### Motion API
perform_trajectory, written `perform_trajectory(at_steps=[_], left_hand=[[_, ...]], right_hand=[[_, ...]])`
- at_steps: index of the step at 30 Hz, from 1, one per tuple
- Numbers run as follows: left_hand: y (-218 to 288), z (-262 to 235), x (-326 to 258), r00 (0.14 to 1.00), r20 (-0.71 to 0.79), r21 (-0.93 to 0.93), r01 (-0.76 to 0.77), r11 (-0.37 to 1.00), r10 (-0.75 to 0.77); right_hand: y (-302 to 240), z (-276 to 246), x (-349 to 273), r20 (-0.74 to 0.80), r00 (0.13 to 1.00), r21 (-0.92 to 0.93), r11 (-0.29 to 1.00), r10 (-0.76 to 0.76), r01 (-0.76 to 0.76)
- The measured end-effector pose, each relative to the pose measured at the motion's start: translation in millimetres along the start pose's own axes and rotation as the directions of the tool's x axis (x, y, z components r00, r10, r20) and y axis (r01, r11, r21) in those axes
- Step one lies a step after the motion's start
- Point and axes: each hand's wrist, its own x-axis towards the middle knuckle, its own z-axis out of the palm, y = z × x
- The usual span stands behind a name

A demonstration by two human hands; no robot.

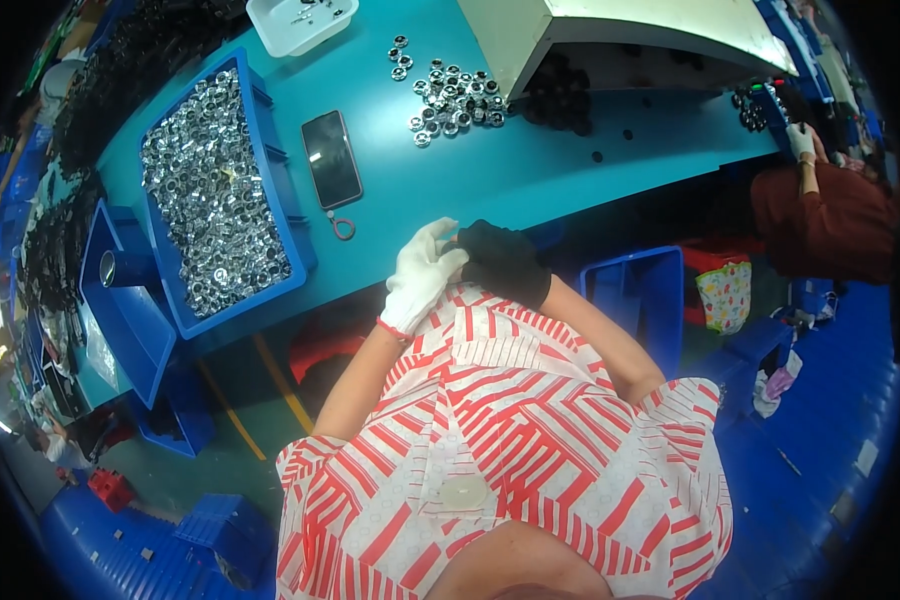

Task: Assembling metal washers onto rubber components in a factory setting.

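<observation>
My left hand (422,272), in a white glove with a red cuff edge, is at the near edge of the teal table (400,185). Its fingers are bent against my right hand (500,262), which wears a black glove and is curled closed. Whatever lies between the two hands is hidden by the gloves. Beyond them, a loose group of shiny metal ring-shaped parts (458,100) sits on the table. A dark phone (332,160) with a red ring strap (343,229) lies to the left of my hands.
At left stands a blue bin (295,235) heaped with shiny parts, beside another blue bin (135,330). A white tray (300,38) is at the back. A pale metal housing (650,30) covers dark round pieces (558,95). Another person (820,215) works at far right.
</observation>
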Motion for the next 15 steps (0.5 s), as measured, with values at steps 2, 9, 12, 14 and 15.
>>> perform_trajectory(at_steps=[2, 9, 12, 14, 15], left_hand=[[1.1, -2.2, 1.5, 0.998, 0.064, 0.040, 0.026, 0.999, -0.029], [2.3, -7.8, 7.8, 0.994, 0.100, -0.058, -0.027, 0.998, 0.033], [7.0, -6.4, 0.5, 0.998, 0.060, -0.233, -0.005, 0.972, 0.019], [-0.5, -6.8, 2.7, 0.995, 0.091, -0.340, -0.007, 0.941, 0.040], [-3.9, -6.6, 4.0, 0.995, 0.090, -0.339, -0.007, 0.941, 0.040]], right_hand=[[0.9, 2.2, -1.1, 0.013, 1.000, -0.007, 1.000, 0.005, -0.005], [-0.9, -1.0, 3.0, -0.037, 0.991, 0.208, 0.971, 0.127, -0.116], [0.6, -6.3, 1.8, 0.051, 0.963, 0.473, 0.843, 0.264, -0.256], [1.0, -7.5, 0.7, 0.075, 0.952, 0.543, 0.789, 0.295, -0.287], [0.6, -8.7, 0.7, 0.074, 0.949, 0.570, 0.768, 0.307, -0.293]])
